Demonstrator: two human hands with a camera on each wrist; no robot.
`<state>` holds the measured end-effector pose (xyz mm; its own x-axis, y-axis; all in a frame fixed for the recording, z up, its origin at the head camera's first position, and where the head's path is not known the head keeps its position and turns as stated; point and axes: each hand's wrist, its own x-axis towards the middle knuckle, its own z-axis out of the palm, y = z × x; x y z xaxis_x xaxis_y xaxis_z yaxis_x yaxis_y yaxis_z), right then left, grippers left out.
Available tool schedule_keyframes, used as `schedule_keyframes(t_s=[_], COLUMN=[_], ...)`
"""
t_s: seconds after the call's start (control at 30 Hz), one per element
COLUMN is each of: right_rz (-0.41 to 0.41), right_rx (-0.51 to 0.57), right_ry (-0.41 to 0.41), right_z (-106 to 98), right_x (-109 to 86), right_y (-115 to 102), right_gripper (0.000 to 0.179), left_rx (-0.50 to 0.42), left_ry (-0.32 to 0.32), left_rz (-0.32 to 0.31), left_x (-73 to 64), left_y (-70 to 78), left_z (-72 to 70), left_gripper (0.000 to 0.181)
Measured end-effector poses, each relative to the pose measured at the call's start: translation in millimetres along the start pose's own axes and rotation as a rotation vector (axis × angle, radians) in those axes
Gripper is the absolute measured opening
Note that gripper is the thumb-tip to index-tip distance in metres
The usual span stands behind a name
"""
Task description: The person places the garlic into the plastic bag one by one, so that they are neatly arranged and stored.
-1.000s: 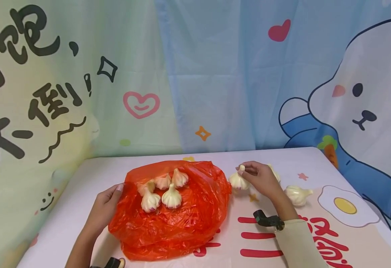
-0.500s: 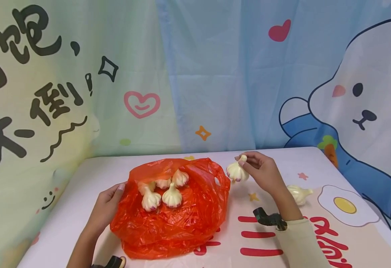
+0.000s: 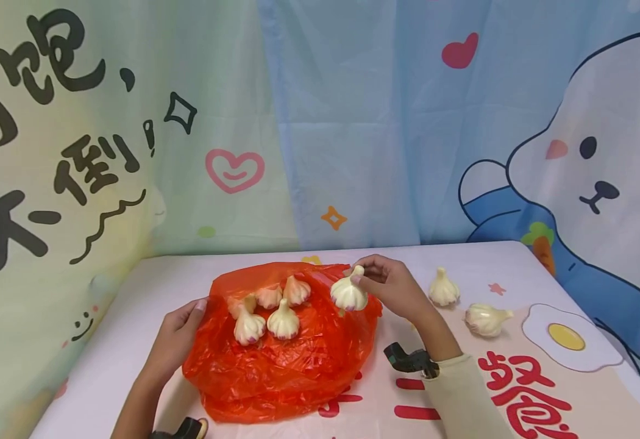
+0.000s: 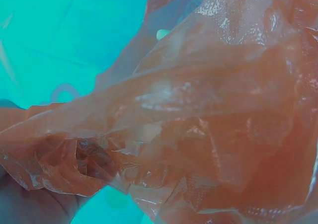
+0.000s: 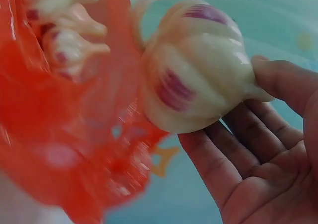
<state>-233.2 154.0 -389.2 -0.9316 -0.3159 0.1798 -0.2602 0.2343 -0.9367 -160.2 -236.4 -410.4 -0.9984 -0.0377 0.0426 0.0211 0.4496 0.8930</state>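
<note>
A red plastic bag [image 3: 287, 384] lies spread on the table with its mouth toward the back. Several garlic bulbs [image 3: 284, 320] sit in it, some seen through the thin film. My left hand [image 3: 173, 335] pinches the bag's left edge between thumb and fingers; in the left wrist view the crumpled film [image 4: 198, 124] covers most of that hand. By its stem my right hand [image 3: 394, 286] holds one garlic bulb [image 3: 348, 294] over the bag's right side. The right wrist view shows this bulb [image 5: 194, 65] close up, with purple patches on its base and the thumb on the stem.
Two more garlic bulbs rest on the table to the right: one upright [image 3: 443, 288], the other on its side [image 3: 487, 320] beside a printed fried egg [image 3: 565, 337]. A printed curtain [image 3: 347, 122] hangs behind the table's back edge.
My right hand has lifted the garlic bulb off the table and carried it left over the bag, uncovering the upright bulb behind. The left hand stays on the bag's edge.
</note>
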Motion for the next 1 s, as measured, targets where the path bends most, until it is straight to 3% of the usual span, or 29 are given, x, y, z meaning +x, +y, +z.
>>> schedule_keyframes(t_s=[0.33, 0.7, 1.0], right_rz=[-0.007, -0.007, -0.002], right_rx=[-0.025, -0.024, -0.138], right_ry=[-0.133, -0.201, -0.268], right_z=[31.4, 50.8, 70.2], right_x=[21.3, 35.3, 44.9], right_y=[10.0, 17.6, 13.8], right_gripper=[0.025, 0.025, 0.015], left_rx=[0.002, -0.005, 0.022], left_ry=[0.009, 0.005, 0.007], left_rz=[-0.009, -0.023, -0.026], left_x=[0.8, 1.1, 1.0], left_y=[0.2, 1.1, 1.5], left_z=[-3.5, -4.6, -3.8], left_gripper=[0.053, 0.054, 0.055])
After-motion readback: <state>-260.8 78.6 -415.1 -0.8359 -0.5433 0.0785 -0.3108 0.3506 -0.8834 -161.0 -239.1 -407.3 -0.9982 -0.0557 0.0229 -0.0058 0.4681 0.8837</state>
